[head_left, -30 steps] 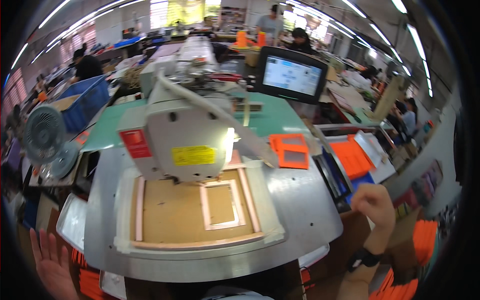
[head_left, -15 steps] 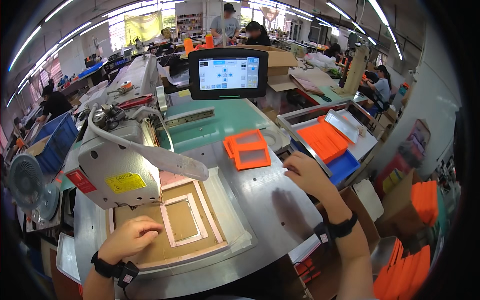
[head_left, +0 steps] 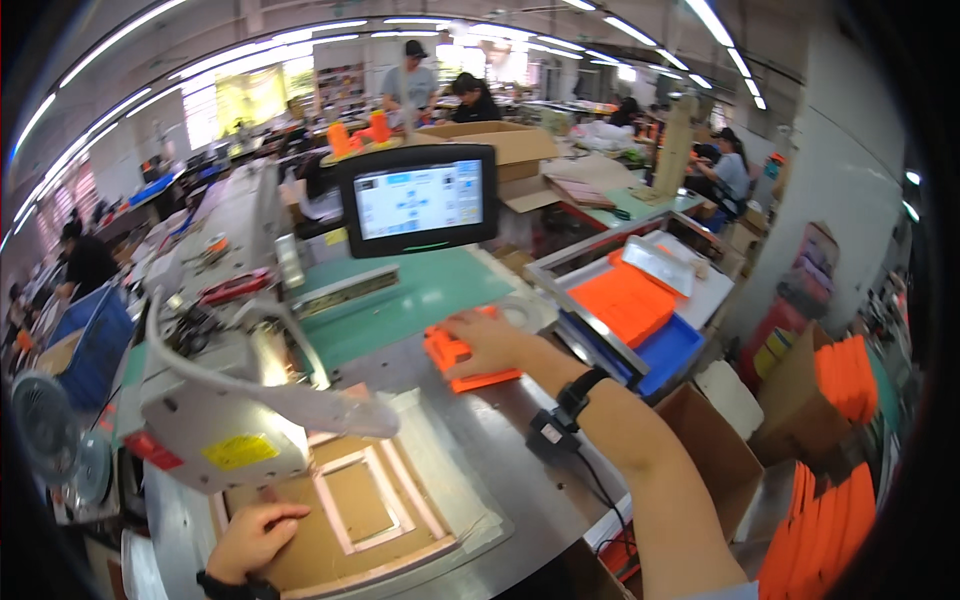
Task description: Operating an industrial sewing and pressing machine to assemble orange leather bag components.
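Observation:
My right hand (head_left: 487, 343) reaches over a small pile of orange frame-shaped pieces (head_left: 490, 380) on the metal table, its thumb and fingers closed about them; the palm hides much of the pile. Toward the lower left, my left hand (head_left: 250, 537) holds nothing I can see, its fingers loosely bent and partly apart. It hovers over or rests on the left part of a brown board (head_left: 355, 550). Pale pink strips (head_left: 392, 490) form a rectangle on this board. Just above it sits the grey sewing machine head (head_left: 215, 420).
A lit control screen (head_left: 418, 200) stands behind the table. At right, a blue tray (head_left: 675, 355) and a stack of orange pieces (head_left: 625, 305) lie beside a metal rail. Cardboard boxes (head_left: 790, 420) hold more orange pieces. A fan (head_left: 50, 425) is at far left; several people work farther back.
My right hand has moved left and forward from above the table's right side onto the orange pieces. My left hand stays by the board, its fingers more bent. The whole view has shifted.

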Demonstrator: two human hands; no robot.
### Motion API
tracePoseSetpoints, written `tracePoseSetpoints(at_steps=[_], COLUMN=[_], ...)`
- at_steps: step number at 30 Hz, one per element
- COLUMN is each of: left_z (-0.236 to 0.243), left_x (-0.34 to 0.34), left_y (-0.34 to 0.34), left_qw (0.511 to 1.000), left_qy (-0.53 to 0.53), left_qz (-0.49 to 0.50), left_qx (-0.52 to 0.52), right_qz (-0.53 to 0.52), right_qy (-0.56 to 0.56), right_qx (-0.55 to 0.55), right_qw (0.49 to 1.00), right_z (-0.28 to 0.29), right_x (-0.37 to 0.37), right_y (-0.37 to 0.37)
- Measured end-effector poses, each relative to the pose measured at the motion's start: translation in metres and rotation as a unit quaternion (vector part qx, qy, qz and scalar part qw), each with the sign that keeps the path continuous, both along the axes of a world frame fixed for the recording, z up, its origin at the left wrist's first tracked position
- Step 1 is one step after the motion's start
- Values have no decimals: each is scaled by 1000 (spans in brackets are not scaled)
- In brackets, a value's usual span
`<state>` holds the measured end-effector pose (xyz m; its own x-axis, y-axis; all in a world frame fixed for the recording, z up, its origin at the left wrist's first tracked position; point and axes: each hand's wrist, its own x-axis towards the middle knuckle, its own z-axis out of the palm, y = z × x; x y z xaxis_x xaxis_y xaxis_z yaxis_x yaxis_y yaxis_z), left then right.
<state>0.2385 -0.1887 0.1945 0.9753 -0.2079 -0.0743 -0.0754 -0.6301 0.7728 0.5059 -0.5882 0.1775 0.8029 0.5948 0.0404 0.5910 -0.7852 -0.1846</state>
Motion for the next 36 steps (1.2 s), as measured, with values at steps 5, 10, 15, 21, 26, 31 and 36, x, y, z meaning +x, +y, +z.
tracePoseSetpoints(at_steps=[5, 10, 15, 21, 26, 31, 36], left_z=[9, 13, 0, -19, -32, -48, -49], left_x=[-12, -11, -9, -4, -2, -11, -20], left_y=[13, 0, 11, 26, 43, 65, 69], left_qw=[999, 999, 991, 960, 933, 908, 919], left_qy=[27, 0, 56, 52, 66, 57, 33], left_qz=[-38, 5, 72, 154, 213, 280, 310], left_qx=[11, -35, -95, -230, -284, -308, -241], right_qz=[33, 18, -15, -377, -539, -528, -542], right_qy=[2, 14, -28, -120, -131, -136, -113], right_qx=[-15, -12, 218, 233, 96, 105, 95], right_qw=[999, 1000, 975, 888, 827, 832, 827], right_z=[1, 14, 23, -42, -88, -115, -122], right_x=[-37, -66, -51, -34, -27, 22, 59], right_y=[9, -10, -104, -338, -432, -457, -457])
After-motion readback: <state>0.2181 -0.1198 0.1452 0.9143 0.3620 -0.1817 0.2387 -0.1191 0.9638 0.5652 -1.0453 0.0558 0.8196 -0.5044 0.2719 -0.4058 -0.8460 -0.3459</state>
